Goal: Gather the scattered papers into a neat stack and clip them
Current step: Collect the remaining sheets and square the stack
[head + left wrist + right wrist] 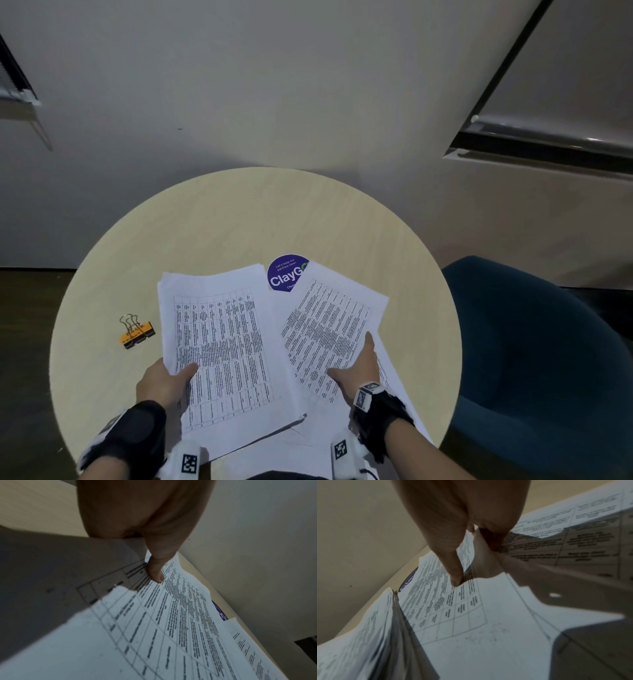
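On the round table (239,212) lie printed papers in two loose groups. My left hand (178,375) grips the left stack (222,342) at its near left edge, thumb (157,573) on top and fingers hidden beneath; the stack is raised slightly. My right hand (351,356) pinches the tilted right sheet (329,329) near its lower right edge, thumb (456,580) on the print and a finger going under the sheet. More sheets (394,377) lie beneath it. An orange binder clip (137,334) sits alone on the table, left of the stack.
A purple round sticker (286,274) shows on the tabletop between the two paper groups, partly covered. A dark blue chair (531,359) stands close to the table's right side. A wall runs behind the table.
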`<state>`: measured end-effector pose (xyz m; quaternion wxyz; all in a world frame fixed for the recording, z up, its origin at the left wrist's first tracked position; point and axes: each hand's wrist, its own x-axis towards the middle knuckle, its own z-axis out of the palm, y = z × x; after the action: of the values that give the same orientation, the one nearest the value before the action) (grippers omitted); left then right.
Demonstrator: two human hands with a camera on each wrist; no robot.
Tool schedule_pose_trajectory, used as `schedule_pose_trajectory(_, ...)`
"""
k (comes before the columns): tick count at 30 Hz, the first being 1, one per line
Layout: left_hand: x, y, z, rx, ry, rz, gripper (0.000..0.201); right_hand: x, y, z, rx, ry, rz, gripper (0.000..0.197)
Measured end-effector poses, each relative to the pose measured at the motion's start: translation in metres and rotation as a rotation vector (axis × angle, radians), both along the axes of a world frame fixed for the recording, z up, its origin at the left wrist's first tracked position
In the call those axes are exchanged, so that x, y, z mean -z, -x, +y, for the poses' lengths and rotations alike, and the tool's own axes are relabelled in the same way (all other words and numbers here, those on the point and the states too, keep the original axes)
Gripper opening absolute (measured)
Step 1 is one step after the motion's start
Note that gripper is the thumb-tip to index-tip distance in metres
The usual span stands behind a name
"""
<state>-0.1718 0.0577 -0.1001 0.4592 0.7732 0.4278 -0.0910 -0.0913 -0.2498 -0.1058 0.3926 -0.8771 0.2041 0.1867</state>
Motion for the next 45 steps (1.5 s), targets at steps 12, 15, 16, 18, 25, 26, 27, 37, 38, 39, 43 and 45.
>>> schedule_pose_trajectory(12, 0.017, 0.001, 0.014, -0.012, 0.082, -0.022, 0.028, -0.046, -0.031, -0.055, 0.293, -0.261, -0.160, 0.016)
schedule_pose_trajectory(15, 0.018, 0.004, 0.018, 0.006, 0.145, -0.001, 0.028, -0.063, -0.052, -0.073, 0.420, -0.415, -0.242, 0.040)
schedule_pose_trajectory(16, 0.021, 0.005, 0.020, 0.009, 0.168, 0.004, 0.028, -0.070, -0.058, -0.076, 0.446, -0.486, -0.235, 0.045)
schedule_pose_trajectory(18, 0.024, 0.006, 0.021, -0.006, 0.214, -0.009, 0.028, -0.080, -0.065, -0.072, 0.497, -0.600, -0.176, 0.047)
schedule_pose_trajectory(25, 0.026, 0.009, 0.013, -0.039, 0.189, -0.109, 0.022, 0.021, -0.068, 0.002, 0.255, -0.525, -0.100, 0.102)
schedule_pose_trajectory(26, 0.028, 0.009, 0.014, -0.031, 0.168, -0.109, 0.022, 0.021, -0.060, 0.019, 0.170, -0.465, -0.078, 0.092)
schedule_pose_trajectory(27, 0.028, 0.009, 0.013, -0.018, 0.147, -0.108, 0.022, 0.012, -0.049, 0.035, 0.072, -0.397, -0.070, 0.071)
schedule_pose_trajectory(37, 0.019, 0.008, 0.009, -0.107, 0.146, -0.111, 0.038, -0.035, -0.025, 0.070, -0.109, -0.185, -0.138, 0.050)
schedule_pose_trajectory(38, 0.017, 0.008, 0.007, -0.111, 0.151, -0.119, 0.039, -0.037, -0.026, 0.073, -0.090, -0.212, -0.155, 0.053)
schedule_pose_trajectory(39, 0.013, 0.009, 0.005, -0.115, 0.168, -0.134, 0.039, -0.038, -0.026, 0.079, -0.070, -0.249, -0.177, 0.053)
schedule_pose_trajectory(43, 0.009, 0.013, 0.002, -0.108, 0.280, -0.154, 0.029, -0.028, -0.027, 0.105, -0.132, -0.309, -0.095, 0.054)
schedule_pose_trajectory(45, 0.012, 0.015, 0.006, -0.015, 0.205, -0.119, 0.032, -0.026, -0.029, 0.107, -0.236, -0.215, -0.089, 0.044)
